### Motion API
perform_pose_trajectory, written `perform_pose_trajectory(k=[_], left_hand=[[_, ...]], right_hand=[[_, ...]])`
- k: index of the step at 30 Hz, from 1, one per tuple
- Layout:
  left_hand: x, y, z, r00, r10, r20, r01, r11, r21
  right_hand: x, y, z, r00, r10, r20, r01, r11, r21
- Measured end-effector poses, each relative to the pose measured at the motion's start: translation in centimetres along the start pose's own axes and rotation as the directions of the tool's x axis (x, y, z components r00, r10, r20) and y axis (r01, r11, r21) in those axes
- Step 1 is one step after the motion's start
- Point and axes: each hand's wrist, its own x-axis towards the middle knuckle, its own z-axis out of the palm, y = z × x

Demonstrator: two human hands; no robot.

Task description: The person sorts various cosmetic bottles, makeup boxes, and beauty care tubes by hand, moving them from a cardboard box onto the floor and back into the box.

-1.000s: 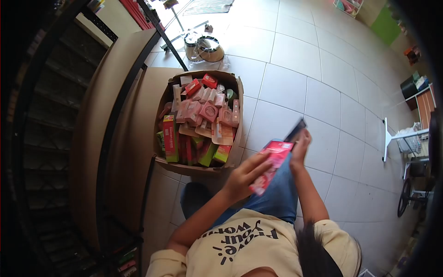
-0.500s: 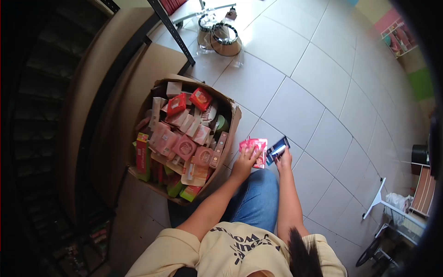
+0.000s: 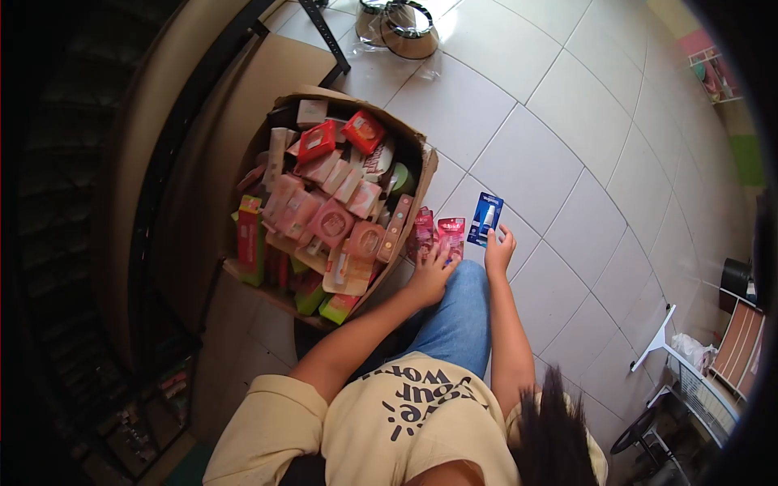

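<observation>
My left hand (image 3: 433, 273) reaches down with its fingers apart over the lower part of a pink packet (image 3: 451, 231). Another pink packet (image 3: 423, 225), darker, lies left of it, beside the carton. A blue carded pack (image 3: 487, 217) with a white tube-like item on its front appears flat on the floor, right of the pink packets. At its lower right corner is my right hand (image 3: 500, 251), thumb tip touching the card and fingers apart. Small print on the packs is not readable.
A worn cardboard carton (image 3: 429, 166) full of pink, red and green boxes (image 3: 332, 223) stands to my left. Behind it are a black metal rack post (image 3: 326, 36) and plastic-wrapped visors (image 3: 409, 32). A white-footed stand (image 3: 656, 336) is at right on the tiled floor (image 3: 559, 170).
The blue pack has gone from tilted in my right hand to upright in view, farther from me. The pink packets, bunched under my left hand before, now show side by side. The view has shifted.
</observation>
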Motion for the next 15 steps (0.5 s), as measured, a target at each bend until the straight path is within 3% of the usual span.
perform_pose_trajectory(k=[1,3,5,6,7,8,9,10,12,13,15], left_hand=[[-1.7,0.8,-1.2,0.998,0.050,0.025,-0.047,0.994,-0.102],[-6.0,2.7,-5.9,0.956,0.178,0.234,-0.068,0.908,-0.413],[-10.2,4.9,-12.9,0.910,0.373,0.180,-0.273,0.868,-0.415],[-12.1,4.9,-15.3,0.912,0.409,0.021,-0.374,0.853,-0.364],[-13.7,4.4,-17.5,0.883,0.448,-0.138,-0.468,0.831,-0.302],[-14.9,3.8,-19.5,0.824,0.486,-0.290,-0.553,0.802,-0.228],[-15.6,3.0,-21.7,0.733,0.449,-0.511,-0.565,0.820,-0.090],[-16.0,1.8,-23.6,0.584,0.407,-0.702,-0.539,0.841,0.040],[-16.4,-1.8,-26.1,0.451,0.217,-0.866,-0.187,0.971,0.146],[-16.0,-4.3,-27.0,0.412,0.154,-0.898,-0.073,0.988,0.136],[-15.7,-7.7,-27.5,0.409,0.069,-0.910,0.022,0.996,0.085]], right_hand=[[-1.9,-2.2,-0.7,0.998,-0.060,0.022,0.058,0.995,0.076],[-5.2,-6.7,-1.7,0.981,-0.188,0.040,0.173,0.954,0.245],[-10.7,-14.9,-3.6,0.940,-0.340,0.014,0.293,0.830,0.475],[-12.4,-17.2,-3.7,0.866,-0.499,-0.038,0.452,0.747,0.488],[-14.0,-19.4,-4.2,0.755,-0.654,-0.042,0.618,0.690,0.376],[-15.3,-21.4,-4.2,0.672,-0.740,-0.033,0.699,0.620,0.355],[-16.5,-23.0,-4.2,0.577,-0.816,0.017,0.803,0.571,0.170],[-17.5,-24.2,-3.9,0.482,-0.871,0.092,0.876,0.483,-0.017],[-19.2,-25.7,-2.5,0.523,-0.820,0.231,0.851,0.491,-0.184],[-20.2,-26.1,-1.9,0.549,-0.784,0.290,0.833,0.484,-0.267],[-21.3,-25.8,-0.3,0.589,-0.770,0.247,0.795,0.497,-0.348]])
